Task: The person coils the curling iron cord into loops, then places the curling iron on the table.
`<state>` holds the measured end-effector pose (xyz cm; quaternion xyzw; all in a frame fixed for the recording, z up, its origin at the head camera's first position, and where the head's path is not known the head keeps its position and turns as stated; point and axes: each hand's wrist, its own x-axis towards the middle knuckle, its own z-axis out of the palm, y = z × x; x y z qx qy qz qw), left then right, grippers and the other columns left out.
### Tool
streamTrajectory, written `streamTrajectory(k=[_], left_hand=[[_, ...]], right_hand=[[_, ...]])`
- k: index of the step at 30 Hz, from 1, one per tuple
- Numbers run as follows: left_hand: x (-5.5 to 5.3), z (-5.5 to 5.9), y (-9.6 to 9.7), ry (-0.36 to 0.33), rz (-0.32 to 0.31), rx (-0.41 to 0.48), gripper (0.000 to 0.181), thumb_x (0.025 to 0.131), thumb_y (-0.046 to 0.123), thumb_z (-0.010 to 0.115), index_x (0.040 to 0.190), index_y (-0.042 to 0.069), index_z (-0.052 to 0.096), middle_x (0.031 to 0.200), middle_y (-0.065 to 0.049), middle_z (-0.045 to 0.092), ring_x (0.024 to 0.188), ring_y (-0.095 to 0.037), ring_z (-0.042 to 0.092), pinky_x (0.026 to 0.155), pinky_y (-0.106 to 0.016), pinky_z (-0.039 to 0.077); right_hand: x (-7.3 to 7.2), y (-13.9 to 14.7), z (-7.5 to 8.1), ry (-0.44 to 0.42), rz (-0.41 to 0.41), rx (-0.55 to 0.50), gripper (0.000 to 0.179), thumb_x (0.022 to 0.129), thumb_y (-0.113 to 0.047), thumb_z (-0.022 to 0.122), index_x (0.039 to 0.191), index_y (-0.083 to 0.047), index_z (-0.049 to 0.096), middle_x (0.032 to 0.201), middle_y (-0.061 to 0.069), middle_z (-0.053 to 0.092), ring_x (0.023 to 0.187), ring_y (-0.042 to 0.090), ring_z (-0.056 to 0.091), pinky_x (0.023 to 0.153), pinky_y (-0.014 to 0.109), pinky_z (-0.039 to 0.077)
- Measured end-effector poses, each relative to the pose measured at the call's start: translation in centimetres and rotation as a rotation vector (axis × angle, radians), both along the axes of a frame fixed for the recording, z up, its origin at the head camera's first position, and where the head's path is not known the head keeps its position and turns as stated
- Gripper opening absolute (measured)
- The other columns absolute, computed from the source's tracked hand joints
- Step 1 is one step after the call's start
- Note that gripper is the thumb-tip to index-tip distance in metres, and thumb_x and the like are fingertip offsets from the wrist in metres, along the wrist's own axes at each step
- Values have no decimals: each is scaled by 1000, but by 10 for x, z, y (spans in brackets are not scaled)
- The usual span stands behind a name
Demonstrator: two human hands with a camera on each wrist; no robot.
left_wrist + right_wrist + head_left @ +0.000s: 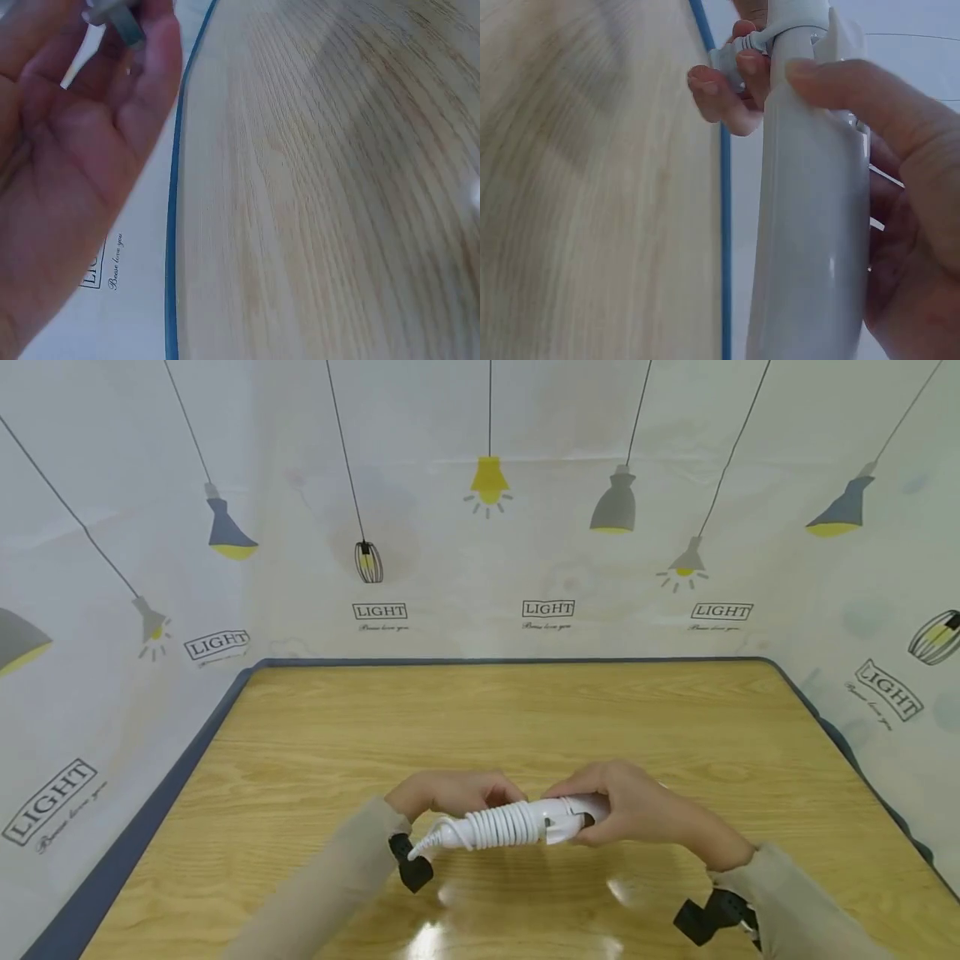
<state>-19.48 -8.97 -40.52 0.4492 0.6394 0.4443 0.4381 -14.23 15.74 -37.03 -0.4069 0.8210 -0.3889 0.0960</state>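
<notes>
A white wand-shaped electric appliance (pixel 553 818) is held level above the table, its white cord (pixel 501 827) wound in several turns round its left part. My right hand (pixel 637 810) grips the smooth right end, the thumb pressed along the casing in the right wrist view. Behind the coils, my left hand (pixel 461 792) holds the cord's plug (pixel 727 66) between its fingers. Part of that plug (pixel 112 13) shows at the top of the left wrist view, above the palm. The coils hide most of the left fingers in the head view.
The wooden table (pixel 480 718) has a dark blue edge (pixel 172 785). White sheeting (pixel 450 410) printed with lamps and the word LIGHT rises at the back and both sides. Black camera mounts (pixel 412 864) sit on both wrists.
</notes>
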Motion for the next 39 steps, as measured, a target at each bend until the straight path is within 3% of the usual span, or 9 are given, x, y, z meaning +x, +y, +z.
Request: streamTrajectory(k=[4,9,12,16,21,26,30,35,39], left_hand=[[-5,-3,-2,73,8,-54,22,86,-10,54,106,-8,60,100,-9,63,85,-6,57,78,-26,48],[-8,-9,-5,112,31,-97,26,80,-17,52,102,-7,63,98,-11,64,81,-8,60,74,-27,50],[-12,-16,-7,172,10,-105,28,78,-19,52,101,-7,63,97,-11,64,79,-5,60,73,-25,50],[-15,-24,-7,305,-4,-131,31,77,-20,52,99,-4,67,96,-8,66,78,-1,58,72,-21,49],[-15,-33,-4,487,60,-176,30,76,-17,55,93,2,71,89,-2,68,75,-2,59,67,-16,47],[-16,-39,-3,607,137,-173,33,72,-19,56,89,3,72,86,-3,68,76,-4,59,69,-15,46],[-17,-42,-4,629,179,-159,32,71,-19,56,87,3,72,85,-3,67,74,-5,57,68,-15,45],[-19,-43,-6,557,186,-161,26,75,-14,59,90,3,72,86,-2,64,74,-10,56,66,-17,45],[-19,-41,-7,542,167,-180,24,78,-8,63,96,4,71,90,0,60,81,-14,51,70,-19,42]], right_hand=[[-2,-3,-12,81,-19,87,39,74,-26,78,110,-14,68,103,-2,66,82,6,58,65,24,47],[-5,-9,-29,191,-33,168,40,73,-30,78,109,-15,67,103,-3,66,83,6,58,67,25,47],[-8,-12,-40,208,-34,209,41,73,-27,79,109,-15,65,103,-3,65,84,7,58,68,26,47],[-9,-15,-50,221,-49,261,42,70,-24,80,109,-17,64,103,-5,63,86,7,55,69,27,47],[-9,-18,-58,278,-51,325,45,68,-28,82,108,-19,63,102,-6,61,88,8,55,70,27,47],[-10,-22,-66,297,-61,355,46,69,-29,80,110,-18,62,102,-6,60,89,10,54,69,27,47],[-11,-22,-74,332,-79,367,46,69,-30,80,109,-19,60,100,-8,59,87,10,54,65,26,46],[-13,-20,-82,371,-101,356,49,67,-35,81,109,-21,60,101,-8,60,84,10,53,62,25,46],[-13,-20,-84,343,-106,346,52,66,-38,81,110,-22,59,104,-8,61,81,10,51,59,24,43]])
